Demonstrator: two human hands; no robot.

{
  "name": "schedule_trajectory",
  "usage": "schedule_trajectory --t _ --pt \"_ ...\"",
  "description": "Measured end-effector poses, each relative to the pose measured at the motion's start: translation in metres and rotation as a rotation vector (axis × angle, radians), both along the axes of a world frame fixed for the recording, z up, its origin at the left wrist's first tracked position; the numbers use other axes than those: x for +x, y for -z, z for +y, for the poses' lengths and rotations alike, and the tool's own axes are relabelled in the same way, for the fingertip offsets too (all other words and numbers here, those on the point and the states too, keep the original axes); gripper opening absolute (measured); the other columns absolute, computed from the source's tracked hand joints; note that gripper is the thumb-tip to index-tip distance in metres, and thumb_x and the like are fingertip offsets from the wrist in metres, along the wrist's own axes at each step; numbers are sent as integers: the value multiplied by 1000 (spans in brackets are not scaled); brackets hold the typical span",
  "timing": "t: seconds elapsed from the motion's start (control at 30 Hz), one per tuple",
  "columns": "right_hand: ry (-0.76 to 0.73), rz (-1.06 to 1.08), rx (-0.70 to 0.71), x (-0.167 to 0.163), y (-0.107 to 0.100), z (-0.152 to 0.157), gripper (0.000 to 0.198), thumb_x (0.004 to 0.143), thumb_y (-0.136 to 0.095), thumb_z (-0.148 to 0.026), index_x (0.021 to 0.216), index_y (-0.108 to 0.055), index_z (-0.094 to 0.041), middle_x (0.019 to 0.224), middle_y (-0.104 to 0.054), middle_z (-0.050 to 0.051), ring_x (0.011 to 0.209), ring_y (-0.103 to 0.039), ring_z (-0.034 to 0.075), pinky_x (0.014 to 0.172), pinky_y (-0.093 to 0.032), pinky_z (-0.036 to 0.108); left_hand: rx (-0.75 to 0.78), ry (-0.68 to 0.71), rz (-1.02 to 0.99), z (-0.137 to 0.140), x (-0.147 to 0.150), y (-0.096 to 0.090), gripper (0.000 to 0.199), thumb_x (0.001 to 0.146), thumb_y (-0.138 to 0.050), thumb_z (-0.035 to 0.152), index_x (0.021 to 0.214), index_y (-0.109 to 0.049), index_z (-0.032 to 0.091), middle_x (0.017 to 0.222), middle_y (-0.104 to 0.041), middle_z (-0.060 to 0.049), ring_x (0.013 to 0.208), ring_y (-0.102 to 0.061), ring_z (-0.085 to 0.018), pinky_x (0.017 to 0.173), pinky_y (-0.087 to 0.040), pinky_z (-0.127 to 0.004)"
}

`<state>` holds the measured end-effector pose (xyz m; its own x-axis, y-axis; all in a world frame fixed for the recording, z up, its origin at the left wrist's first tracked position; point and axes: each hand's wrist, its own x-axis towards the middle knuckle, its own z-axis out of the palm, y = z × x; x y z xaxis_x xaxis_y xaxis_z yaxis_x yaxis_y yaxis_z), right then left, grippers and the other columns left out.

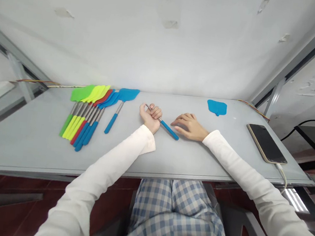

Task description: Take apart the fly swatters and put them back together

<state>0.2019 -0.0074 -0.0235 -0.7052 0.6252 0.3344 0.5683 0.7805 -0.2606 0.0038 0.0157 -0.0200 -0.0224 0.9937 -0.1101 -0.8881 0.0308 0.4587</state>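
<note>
In the middle of the table, my left hand (152, 118) is palm up with its fingers curled round the metal rod of a blue-gripped fly swatter handle (169, 130). No swatter head shows on this handle. My right hand (190, 126) rests palm down on the tabletop just right of the handle's blue end, fingers stretched out and holding nothing. A loose blue fly swatter head (217, 107) lies near the wall beyond my right hand. Left of my left hand lies a whole blue fly swatter (128, 94) with its head toward the wall.
Several fly swatters in green, yellow, red and blue overlap in a pile (88, 114) at the left of the grey table (39, 156). At the right lies a phone (266, 144) with a white cable (282, 174) plugged in. A white wall (164, 64) bounds the back.
</note>
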Motion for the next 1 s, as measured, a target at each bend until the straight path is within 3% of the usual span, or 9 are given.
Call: schedule_trajectory --t 0.13,0.33,0.5,0.63,0.83,1.0 --pt "18 -22 31 -15 3 -8 35 90 -50 -47 104 -64 -18 108 -64 10 100 -53 22 88 -32 36 -14 -82 28 2 4 -1 45 92 -40 47 58 -30 21 46 -27 7 39 -31 -5 44 -35 -16" --pt "345 -95 62 -14 5 -5 29 98 -34 -30 111 -55 -13 98 -68 11 88 -60 22 77 -36 32 -159 25 94 3 15 -6 43 92 -50 38 58 -29 20 47 -32 9 43 -40 -4 55 -43 -18" --pt "326 -315 18 -21 4 -13 39 101 -24 -42 119 -48 -16 88 -72 9 74 -67 22 64 -34 29 -168 30 72 3 9 -11 49 92 -49 24 57 -14 21 41 -12 10 33 -15 -4 36 -22 -19" --pt "342 -403 17 -27 1 -22 47 100 -18 -48 118 -48 -17 85 -72 11 73 -67 24 61 -33 29 -218 -22 85 2 6 -14 45 91 -40 18 60 -7 21 39 -7 10 31 -8 -5 32 -13 -20" --pt "327 -201 -293 -31 -10 -28 38 99 -23 -47 106 -49 -20 83 -67 7 73 -61 20 64 -34 27 -217 -69 100 2 10 -19 44 88 -42 17 61 -7 21 40 -6 10 30 -6 -4 31 -9 -19" --pt "159 158 -811 -26 -22 -25 41 98 -21 -48 71 -37 -22 56 -41 -4 53 -39 11 59 -34 25 -169 -30 87 1 12 -25 44 87 -42 16 62 -6 21 41 -6 10 30 -7 -4 31 -9 -20"
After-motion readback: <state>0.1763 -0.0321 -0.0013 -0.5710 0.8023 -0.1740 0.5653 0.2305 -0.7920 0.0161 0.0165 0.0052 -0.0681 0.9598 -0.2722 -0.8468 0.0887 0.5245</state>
